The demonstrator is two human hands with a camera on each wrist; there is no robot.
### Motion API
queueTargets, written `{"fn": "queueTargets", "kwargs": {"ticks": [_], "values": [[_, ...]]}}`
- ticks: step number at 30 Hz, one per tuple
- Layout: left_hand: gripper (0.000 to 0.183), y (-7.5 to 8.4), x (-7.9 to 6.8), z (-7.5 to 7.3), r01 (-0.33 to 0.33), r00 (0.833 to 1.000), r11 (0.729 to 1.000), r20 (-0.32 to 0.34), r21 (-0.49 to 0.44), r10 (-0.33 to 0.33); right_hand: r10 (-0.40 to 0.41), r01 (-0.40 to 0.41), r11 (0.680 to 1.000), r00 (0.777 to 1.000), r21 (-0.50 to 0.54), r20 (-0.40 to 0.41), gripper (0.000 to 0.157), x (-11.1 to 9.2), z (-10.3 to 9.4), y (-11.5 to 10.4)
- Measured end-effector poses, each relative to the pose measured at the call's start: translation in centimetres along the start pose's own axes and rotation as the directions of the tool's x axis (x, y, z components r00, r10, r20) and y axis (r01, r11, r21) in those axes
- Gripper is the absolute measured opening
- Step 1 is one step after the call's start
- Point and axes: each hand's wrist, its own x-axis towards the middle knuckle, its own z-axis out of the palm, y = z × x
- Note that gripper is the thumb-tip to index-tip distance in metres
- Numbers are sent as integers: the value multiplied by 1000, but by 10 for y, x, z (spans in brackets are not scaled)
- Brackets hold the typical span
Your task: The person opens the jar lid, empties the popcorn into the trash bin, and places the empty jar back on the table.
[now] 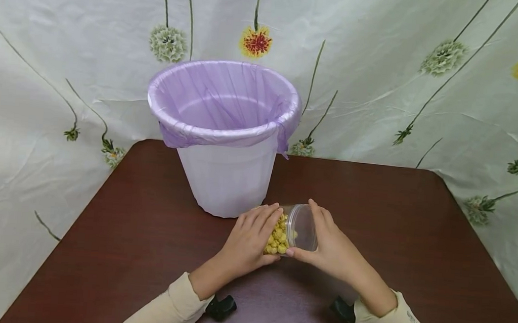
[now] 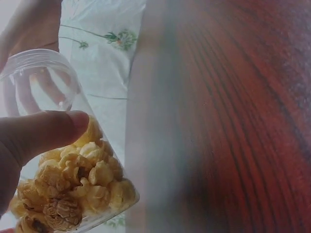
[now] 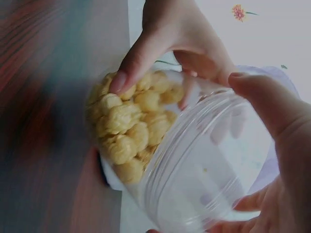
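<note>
Clear plastic jar of yellow popcorn: held tilted sideways over the desk, near the purple-lined white bin. Left hand grips the filled body, apparently for steadiness; right hand grips the rim end, probably as counter-hold.

Soft light is filling the head view; a pale sheen is lying toward the near edge of the worktop; both wrist views are looking hazy.
</note>
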Motion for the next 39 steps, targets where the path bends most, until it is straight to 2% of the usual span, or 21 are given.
{"fn": "queueTargets", "kwargs": {"ticks": [2,5,9,11,12,14,17,20,22,25,27,30,34,36,39], "values": [[103,0,0,0,-17,1000,1000,-6,6,17,-34,34,999,999,3,-13,106,1,0,3],[103,0,1,1,-31,1000,999,-5,8,31,-147,146,989,989,-21,-25,106,3,-2,9],[105,-1,2,1,-30,999,999,21,-20,30,-340,339,937,940,-82,-7,107,3,-6,17],[106,-1,1,-1,-25,999,999,39,-40,27,-375,375,923,927,-87,17,112,1,-8,17],[106,-1,1,-2,-22,999,999,45,-44,24,-366,367,927,930,-80,29,115,0,-8,16],[106,0,1,-4,-17,998,999,55,-45,20,-304,306,950,952,-57,35,120,-3,-7,12],[105,0,2,-7,-9,998,999,58,-41,11,-144,145,989,989,-14,20,120,-8,-3,3],[105,1,2,-11,-5,998,999,61,-37,7,-32,32,999,999,11,-11,111,-10,0,-5],[104,2,3,-14,-7,998,999,61,-39,10,4,-3,1000,1000,18,-21,106,-10,1,-8],[104,2,3,-15,-15,998,999,63,-39,18,8,-7,999,1000,33,-28,103,-9,0,-9],[104,1,3,-15,-19,998,999,64,-41,22,-19,21,999,1000,49,-23,103,-8,-1,-7],[104,-1,1,-15,-21,997,999,77,-29,23,-103,103,994,995,47,-1,105,-5,-3,-2],[105,-5,0,-15,-20,995,1000,94,-12,21,-226,226,974,974,11,26,113,-3,-4,3],[105,-6,0,-14,-17,995,1000,93,-21,19,-202,202,979,979,3,23,117,-4,-3,2],[105,-6,2,-13,-14,996,999,91,-45,18,-50,50,998,999,24,5,117,-4,-1,-3]]}}
